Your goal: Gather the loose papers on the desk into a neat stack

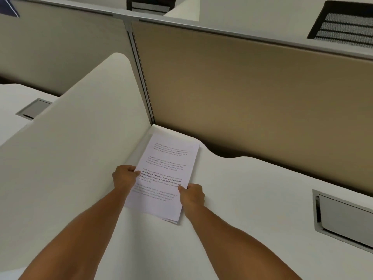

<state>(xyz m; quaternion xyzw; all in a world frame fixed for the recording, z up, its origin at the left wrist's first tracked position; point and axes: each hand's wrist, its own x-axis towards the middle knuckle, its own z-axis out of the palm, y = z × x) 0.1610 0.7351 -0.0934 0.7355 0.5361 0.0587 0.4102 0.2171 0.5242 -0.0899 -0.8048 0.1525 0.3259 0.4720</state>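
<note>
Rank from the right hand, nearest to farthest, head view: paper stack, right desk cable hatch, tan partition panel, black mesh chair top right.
From the right hand:
1. Paper stack: in its grip, at the stack's right edge.
2. Cable hatch: set in the desk, off to the right.
3. Tan partition panel: upright behind the desk.
4. Black mesh chair: beyond the partition, top right.

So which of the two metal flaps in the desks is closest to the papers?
The grey cable flap on the right, set in the same desk as the paper stack. The other flap lies beyond the white divider.
</note>
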